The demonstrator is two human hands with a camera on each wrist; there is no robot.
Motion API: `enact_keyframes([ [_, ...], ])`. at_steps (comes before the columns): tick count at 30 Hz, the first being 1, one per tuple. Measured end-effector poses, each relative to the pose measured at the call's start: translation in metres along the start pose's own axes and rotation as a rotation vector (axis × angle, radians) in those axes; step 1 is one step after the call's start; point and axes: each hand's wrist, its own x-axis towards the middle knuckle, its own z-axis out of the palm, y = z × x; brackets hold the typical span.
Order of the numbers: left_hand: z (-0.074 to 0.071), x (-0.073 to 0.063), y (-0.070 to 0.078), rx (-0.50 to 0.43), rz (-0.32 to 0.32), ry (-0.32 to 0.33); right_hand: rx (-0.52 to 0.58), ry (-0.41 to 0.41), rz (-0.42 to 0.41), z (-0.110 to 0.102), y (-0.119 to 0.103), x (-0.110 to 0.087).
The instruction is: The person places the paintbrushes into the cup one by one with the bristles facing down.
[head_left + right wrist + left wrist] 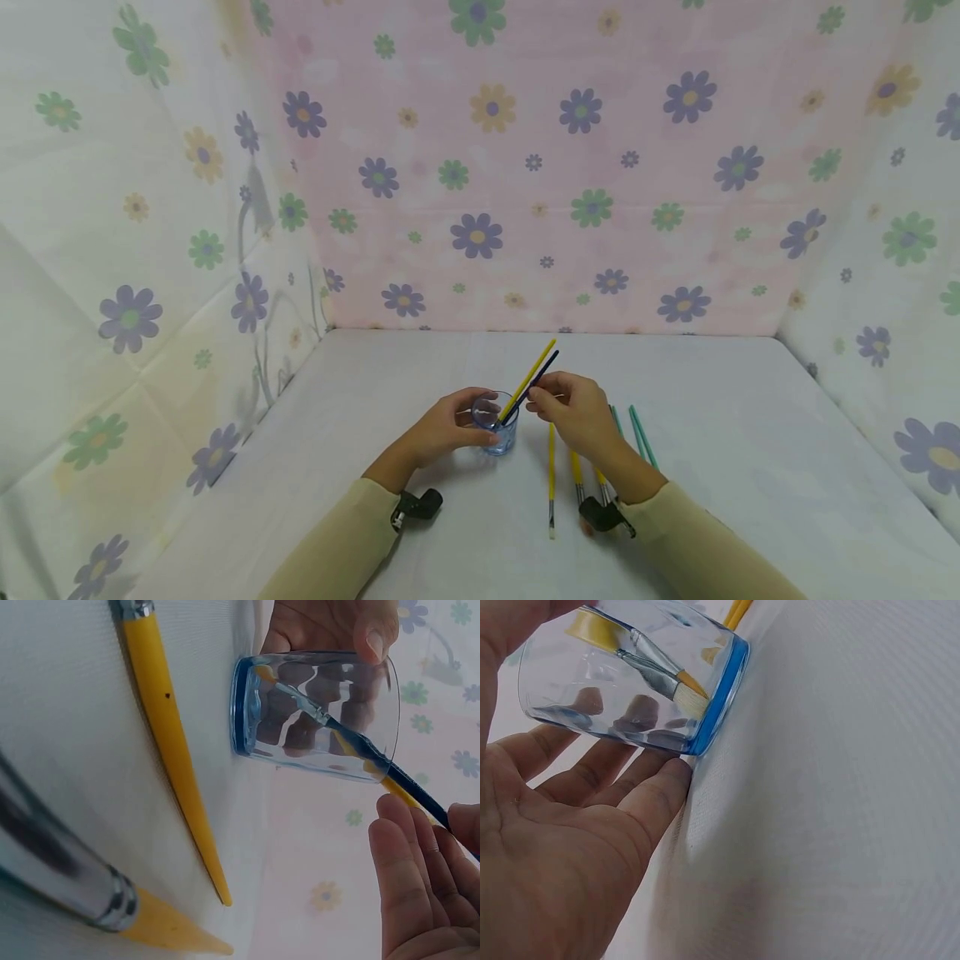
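Note:
A clear glass (501,444) with a blue base stands on the table, and my left hand (441,429) grips it, fingers behind and thumb across the near side. Two paintbrushes lean in it, bristles down near the bottom. One has a yellow handle (536,365); the other has a dark blue handle (552,359). My right hand (573,414) pinches the dark blue paintbrush (420,796) between thumb and fingers, above the rim and to its right. Through the glass wall (547,675), the metal ferrules and pale and orange bristles show in the left wrist view.
Right of the glass, a yellow paintbrush (551,479) lies on the white-covered table (405,358). More yellow-handled brushes (576,468) and green-handled brushes (642,435) lie partly under my right forearm. Flower-printed cloth (517,267) walls the back and both sides.

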Motion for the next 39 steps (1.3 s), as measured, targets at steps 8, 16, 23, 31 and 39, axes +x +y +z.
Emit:
enact_keyframes([
  [8, 0.001, 0.001, 0.0, -0.004, -0.005, -0.001, -0.016, -0.008, -0.008, -0.006, 0.003, 0.003],
  [16, 0.001, 0.002, -0.003, 0.001, -0.006, -0.002, -0.05, -0.006, -0.045, -0.022, -0.001, 0.005],
  [23, 0.0, 0.002, -0.003, 0.006, -0.003, -0.004, -0.088, -0.003, -0.062, -0.036, -0.011, 0.004],
  [31, 0.0, 0.003, -0.004, 0.001, -0.002, -0.011, -0.115, 0.007, -0.045, -0.05, -0.012, 0.005],
  [39, -0.001, 0.002, -0.003, 0.017, -0.002, 0.004, -0.201, -0.011, -0.055, -0.068, -0.009, 0.004],
])
